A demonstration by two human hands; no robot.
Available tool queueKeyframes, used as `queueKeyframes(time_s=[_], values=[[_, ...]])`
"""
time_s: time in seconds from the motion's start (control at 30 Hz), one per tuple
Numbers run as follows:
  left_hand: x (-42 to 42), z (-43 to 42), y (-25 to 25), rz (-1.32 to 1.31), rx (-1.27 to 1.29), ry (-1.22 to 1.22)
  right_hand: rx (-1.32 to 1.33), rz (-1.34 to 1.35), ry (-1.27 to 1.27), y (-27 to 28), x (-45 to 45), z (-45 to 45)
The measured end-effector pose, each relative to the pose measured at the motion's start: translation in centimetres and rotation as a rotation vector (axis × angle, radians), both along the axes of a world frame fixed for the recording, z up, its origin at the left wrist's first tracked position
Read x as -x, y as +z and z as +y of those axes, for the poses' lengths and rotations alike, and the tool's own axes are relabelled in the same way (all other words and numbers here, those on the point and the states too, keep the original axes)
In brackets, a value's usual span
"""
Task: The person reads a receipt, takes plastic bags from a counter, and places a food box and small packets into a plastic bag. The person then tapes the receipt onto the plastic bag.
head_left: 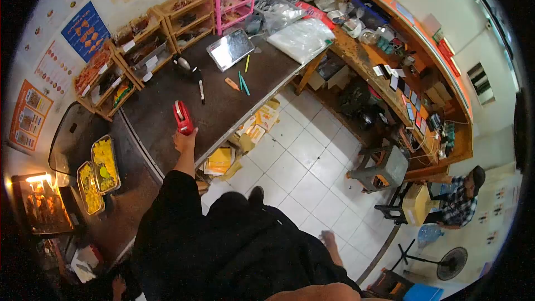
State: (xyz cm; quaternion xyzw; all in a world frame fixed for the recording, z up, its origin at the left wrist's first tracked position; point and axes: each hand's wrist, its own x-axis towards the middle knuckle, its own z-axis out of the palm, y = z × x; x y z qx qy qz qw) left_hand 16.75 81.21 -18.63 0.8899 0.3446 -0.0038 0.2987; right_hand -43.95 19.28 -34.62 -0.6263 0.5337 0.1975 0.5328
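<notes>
My left hand [185, 141] reaches over the dark worktop [161, 100] and is closed round the near end of a red tape dispenser [181, 116]. Beyond it lie a black-and-white marker [202, 90], an orange cutter-like piece [231, 83], teal pens [244, 85] and a yellow pen [247, 63]. A shiny silver tray-like box [230, 50] rests farther back. My right hand [329, 239] hangs low beside my body, away from the worktop; its fingers are too small and blurred to read.
Wooden tiered racks [142, 44] and a pink rack [234, 3] line the wall. Two trays of yellow food [105, 164] stand left, near a glowing grill [44, 206]. A grey stool [382, 167] occupies the floor. At right, a person [460, 200] is beside a cardboard box [416, 205].
</notes>
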Motion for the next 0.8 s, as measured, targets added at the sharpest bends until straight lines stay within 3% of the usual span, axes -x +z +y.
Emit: queueKeyframes(time_s=[0.03, 0.07, 0.1, 0.13, 0.17, 0.2, 0.27, 0.3, 0.33, 0.37, 0.4, 0.43, 0.47, 0.57, 0.6, 0.67, 0.73, 0.77, 0.8], values=[[0.2, -0.4, -0.5, -0.08, -0.093, 0.024, 0.039, -0.109, 0.072, 2.9, -3.1, -2.7], [0.3, -1.7, -0.1, -0.114, -0.15, 0.106, 0.216, 0.254, 0.543, -1.6, -6.3, -7.2], [0.2, -2.1, -0.1, -0.097, -0.15, 0.126, 0.175, 0.275, 0.187, 2.7, -11.8, -7.0], [-0.2, -2.4, 0.1, -0.139, -0.148, 0.153, 0.254, 0.167, 0.647, 0.8, -14.5, -9.9], [-0.4, -2.3, 0.0, -0.178, -0.149, 0.18, 0.29, 0.222, 0.732, 1.0, -18.6, -11.0], [-1.0, -1.5, -2.0, -0.262, -0.143, 0.227, 0.264, 0.203, 0.485, 4.7, -24.0, -9.4], [-0.7, 1.0, -1.3, -0.247, -0.133, 0.28, 0.33, -0.096, 0.436, 5.8, -30.9, -7.7], [-0.6, 2.2, -1.0, -0.245, -0.117, 0.321, 0.515, -0.245, 0.677, -2.6, -32.5, -11.5], [0.0, 4.6, -1.9, -0.329, -0.203, 0.352, 0.976, -0.388, 1.242, 0.5, -36.2, -9.8], [1.1, 8.5, -3.8, -0.405, -0.104, 0.372, 0.563, -0.229, 0.859, 0.9, -39.9, -7.7], [1.5, 10.5, -3.0, -0.29, -0.148, 0.406, 0.464, -0.34, 0.868, 0.4, -43.1, -6.4], [2.0, 12.6, -2.3, -0.172, -0.189, 0.434, 0.358, -0.282, 0.77, 3.6, -46.2, -3.2], [2.6, 14.0, -1.1, -0.123, -0.255, 0.429, 0.387, -0.189, 0.807, 6.8, -49.4, 0.4], [3.3, 16.8, -1.4, -0.113, -0.385, 0.423, 0.162, -0.279, 0.752, 7.6, -53.5, 6.1], [3.4, 16.9, -1.3, -0.162, -0.446, 0.414, 0.133, -0.245, 0.843, 7.6, -54.4, 7.2], [2.4, 15.5, -0.6, -0.167, -0.35, 0.464, 0.014, -0.193, 0.957, 8.6, -56.2, 9.1], [0.2, 15.2, -0.4, -0.184, -0.261, 0.506, -0.009, -0.25, 1.068, 5.4, -56.8, 8.0], [-1.2, 15.2, -1.9, -0.212, -0.35, 0.594, 0.028, -0.319, 1.17, 3.6, -56.9, 6.6], [-2.5, 14.9, -2.4, -0.238, -0.438, 0.674, 0.097, -0.213, 1.136, 4.1, -57.5, 6.3]])
